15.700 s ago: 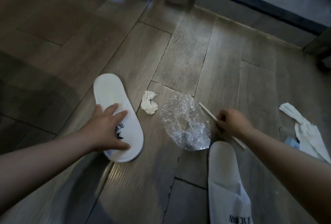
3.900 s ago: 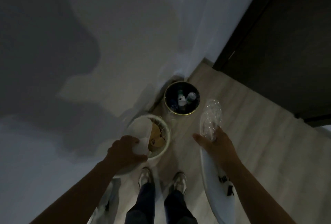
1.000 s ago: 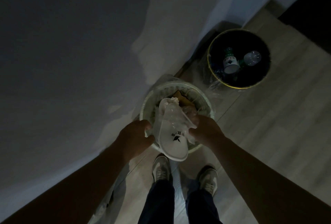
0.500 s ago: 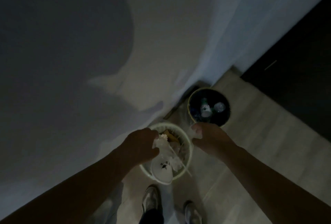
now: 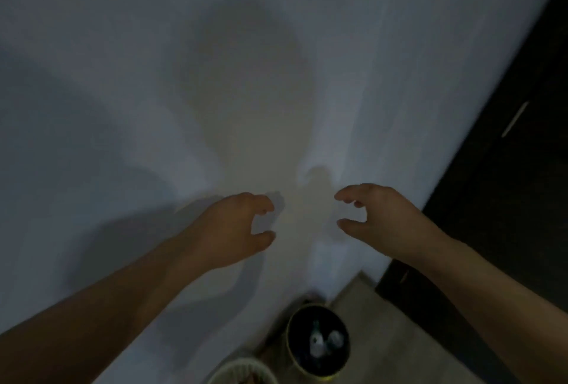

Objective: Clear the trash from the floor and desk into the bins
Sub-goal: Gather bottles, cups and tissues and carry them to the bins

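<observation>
My left hand (image 5: 236, 224) and my right hand (image 5: 378, 214) hang in the air in front of a pale wall, fingers loosely curled, holding nothing. Far below them, at the bottom edge, stands a dark round bin (image 5: 318, 325) with plastic bottles (image 5: 325, 342) inside. Only the rim of the white bin (image 5: 242, 368) shows to its left, at the frame's bottom. The slippers and the plastic wrap are out of view.
A pale wall (image 5: 215, 76) fills most of the view, with shadows of my arms on it. A dark door or cabinet (image 5: 507, 184) rises on the right. A strip of light wooden floor (image 5: 384, 322) lies between the bins and the dark panel.
Both hands have lifted away from the white bin, leaving the slipper and wrap in it. The view has tilted upward, so the bins have slid to the bottom edge.
</observation>
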{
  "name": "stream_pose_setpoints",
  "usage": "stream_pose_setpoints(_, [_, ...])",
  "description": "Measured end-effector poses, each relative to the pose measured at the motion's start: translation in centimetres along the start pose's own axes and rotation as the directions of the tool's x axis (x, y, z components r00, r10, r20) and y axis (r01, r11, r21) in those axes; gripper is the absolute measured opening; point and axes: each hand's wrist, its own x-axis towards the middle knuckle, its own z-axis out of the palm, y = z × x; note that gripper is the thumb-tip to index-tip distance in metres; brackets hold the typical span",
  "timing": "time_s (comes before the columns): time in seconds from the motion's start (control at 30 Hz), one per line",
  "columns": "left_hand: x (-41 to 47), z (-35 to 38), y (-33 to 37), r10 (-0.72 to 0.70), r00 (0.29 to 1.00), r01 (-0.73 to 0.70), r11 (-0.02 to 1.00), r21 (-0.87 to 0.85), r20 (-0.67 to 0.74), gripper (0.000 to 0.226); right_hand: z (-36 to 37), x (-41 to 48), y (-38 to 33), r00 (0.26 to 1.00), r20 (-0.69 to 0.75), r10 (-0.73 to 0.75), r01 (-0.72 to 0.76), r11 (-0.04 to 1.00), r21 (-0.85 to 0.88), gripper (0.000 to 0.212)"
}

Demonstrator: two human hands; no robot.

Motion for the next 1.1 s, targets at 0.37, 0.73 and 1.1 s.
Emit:
stream_pose_setpoints(0.37, [-4.7, -18.2, 11.0, 0.073, 0.951, 0.0, 0.972, 0.234, -0.301, 0.045, -18.4, -4.8, -7.7, 0.898, -0.276, -0.342, 0.339, 0.939, -0.059, 0.045])
stream_pose_setpoints(0.73, [-17.9, -30.6, 10.3, -0.034, 0.864, 0.254, 0.891, 0.376, -0.502, 0.046, -21.6, -5.3, -22.0, 0.693, -0.378, -0.614, 0.656, 0.755, -0.023, 0.04])
stream_pose_setpoints(1.1, [-39.1, -36.7, 7.4, -0.249, 0.692, 0.62, 0.685, 0.382, -0.677, 0.048, -16.8, -9.7, -42.1, 0.419, -0.315, -0.852, 0.905, 0.42, 0.067, 0.041])
